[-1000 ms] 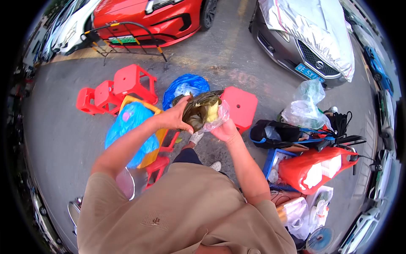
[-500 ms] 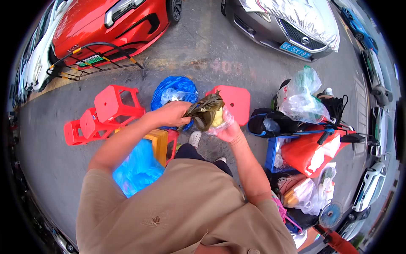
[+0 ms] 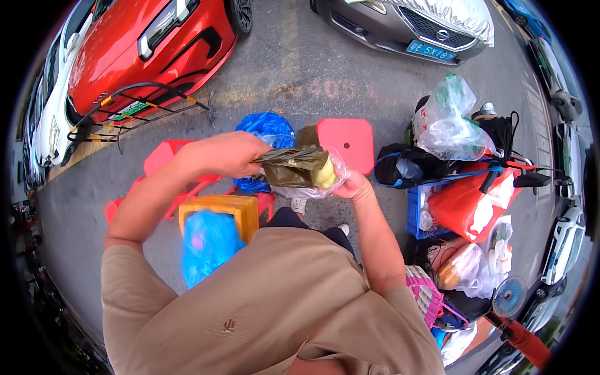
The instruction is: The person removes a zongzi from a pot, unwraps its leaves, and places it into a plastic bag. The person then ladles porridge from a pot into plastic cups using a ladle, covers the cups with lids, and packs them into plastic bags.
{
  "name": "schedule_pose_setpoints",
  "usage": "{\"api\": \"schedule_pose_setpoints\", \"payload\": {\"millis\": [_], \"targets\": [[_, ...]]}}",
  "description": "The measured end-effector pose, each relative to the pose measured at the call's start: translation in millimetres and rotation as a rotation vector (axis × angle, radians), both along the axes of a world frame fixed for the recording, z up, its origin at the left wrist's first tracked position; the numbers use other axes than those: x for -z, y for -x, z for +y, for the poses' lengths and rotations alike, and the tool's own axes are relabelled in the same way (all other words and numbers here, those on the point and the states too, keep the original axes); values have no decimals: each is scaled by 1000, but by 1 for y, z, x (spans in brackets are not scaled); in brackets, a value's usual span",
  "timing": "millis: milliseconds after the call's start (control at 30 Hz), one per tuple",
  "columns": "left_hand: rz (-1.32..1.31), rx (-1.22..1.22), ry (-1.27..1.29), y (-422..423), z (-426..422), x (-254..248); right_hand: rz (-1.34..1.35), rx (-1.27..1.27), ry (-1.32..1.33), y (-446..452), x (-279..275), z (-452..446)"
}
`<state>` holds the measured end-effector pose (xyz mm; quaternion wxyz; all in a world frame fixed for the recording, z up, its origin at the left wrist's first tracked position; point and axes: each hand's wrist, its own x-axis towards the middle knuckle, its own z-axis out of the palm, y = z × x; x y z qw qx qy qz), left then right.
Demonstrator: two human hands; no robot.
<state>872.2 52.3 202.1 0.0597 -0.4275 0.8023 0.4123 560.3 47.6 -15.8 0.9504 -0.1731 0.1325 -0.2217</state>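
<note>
My left hand [image 3: 240,154] is closed on the gathered end of a dark green wrapping leaf [image 3: 290,169]. Out of the leaf's right end shows a pale yellow leaf-wrapped dumpling [image 3: 325,175]. My right hand [image 3: 354,186] supports the dumpling from the right through a clear plastic bag [image 3: 340,167], its fingers partly hidden under the bag. Both hands are in front of my chest, above the ground. Just beyond my left hand is a container lined with a blue bag [image 3: 269,128]. A red stool [image 3: 350,147] stands behind the dumpling.
More red stools [image 3: 165,156] are at left, partly behind my left arm. Nearer me are a yellow-orange stool [image 3: 249,215] and a light blue plastic bag [image 3: 209,247]. Bags, a blue crate [image 3: 415,209] and a fan [image 3: 509,296] crowd the right. Parked cars [image 3: 150,50] and a barrier [image 3: 134,103] lie ahead.
My left hand has pulled left and away from my right hand. The leaf now stretches sideways between them, where it was bunched upright. The camera view has shifted slightly.
</note>
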Motion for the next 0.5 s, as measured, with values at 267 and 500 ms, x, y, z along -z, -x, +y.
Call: {"api": "schedule_pose_setpoints", "payload": {"millis": [267,500], "targets": [[-95,-27,-32,-34,2,-6,191,-17,42,27,7,0],[-222,-121,-12,-69,11,19,181,176,-149,57,13,20]]}}
